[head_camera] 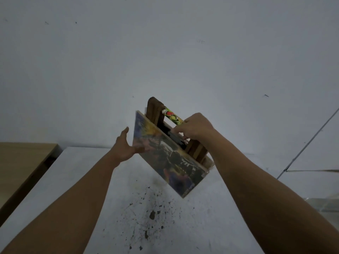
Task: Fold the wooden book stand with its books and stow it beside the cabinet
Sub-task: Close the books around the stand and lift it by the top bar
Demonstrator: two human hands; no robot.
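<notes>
1. So, the stand (156,111) is up in the air, tilted, in front of a white wall (165,43) and above a white table (88,180). Dark wooden slats show at its upper end; a second slatted end (197,151) shows low right, under the right wrist.
2. As a container: the stand is folded to a narrow slot with books pressed in it. The big book (165,158) with a dark, blurry picture cover faces the camera on the near side. Its long edge runs from upper left to lower right.
3. Behind it, a second book (173,116) pokes out at the top. Only its green, red and yellow spine shows. Whether more books sit inside, cannot tell; the gap between is dark.
4. Right hand (196,128): curled closed over the top of the stand, fingers hooked into the gap just beside the colourful spine. It grips the stand from above.
5. Left hand (123,145): open and flat, fingers straight, thumb spread. Palm is against the left edge of the big book, near its lower left corner. Supports, no wrap-around grip.
6. The table has black specks and smears (152,215) in the middle, below the stand. The stand does not touch the table.
7. At far left, a brown wooden surface (20,162) sits just beside the table, a dark gap between them.
8. At right, a thin grey line (308,143) runs slantwise on the wall.
</notes>
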